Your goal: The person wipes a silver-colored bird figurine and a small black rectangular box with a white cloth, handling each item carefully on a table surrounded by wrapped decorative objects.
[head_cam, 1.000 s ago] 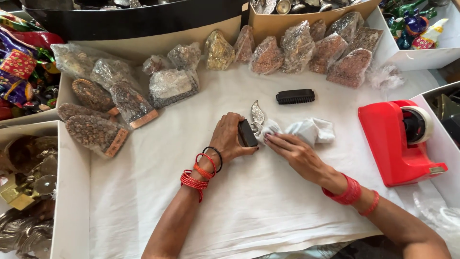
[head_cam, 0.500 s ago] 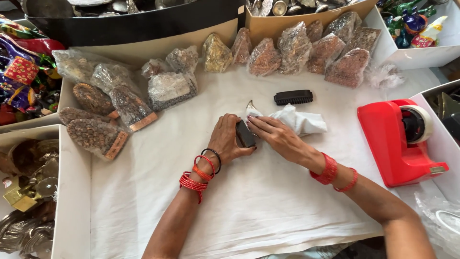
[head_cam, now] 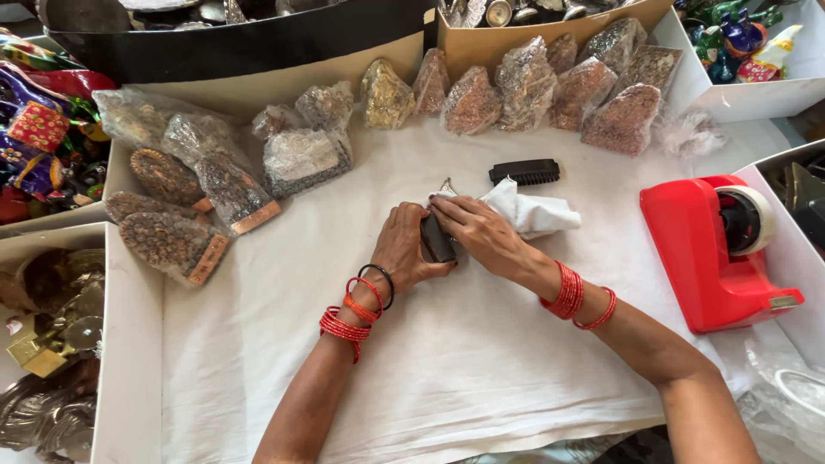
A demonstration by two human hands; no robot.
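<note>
**Both Hands Close on a Small Dark Block at the Middle of the Cloth**

While the left hand (head_cam: 402, 251) curls around the near side of a small dark block (head_cam: 436, 241), the right hand (head_cam: 481, 234) lies over its far and right side, fingers bent and pressed against it. So both hands grip the same block between them, at the middle of the white cloth (head_cam: 447, 361) that covers the table. Red and black bangles ring the left wrist; red bangles ring the right.

Just right of the right hand, and touching it, lies a crumpled piece of white paper (head_cam: 537, 213). A thin bit of metal (head_cam: 447, 185) pokes out just beyond the fingers; what it belongs to cannot be told. A little farther off sits a black ribbed bar (head_cam: 525, 172), apart from the hands.

At the right edge stands a red tape dispenser (head_cam: 718, 253) with a roll of pale tape in it. Along the far side runs a row of bagged decorated pieces (head_cam: 550, 86), brown and gold, leaning against a cardboard box (head_cam: 464, 43). More bagged pieces (head_cam: 206, 172) lie at the far left, some flat and some piled. At the left, a white tray (head_cam: 129, 344) holds brass-coloured items (head_cam: 51, 344).
</note>
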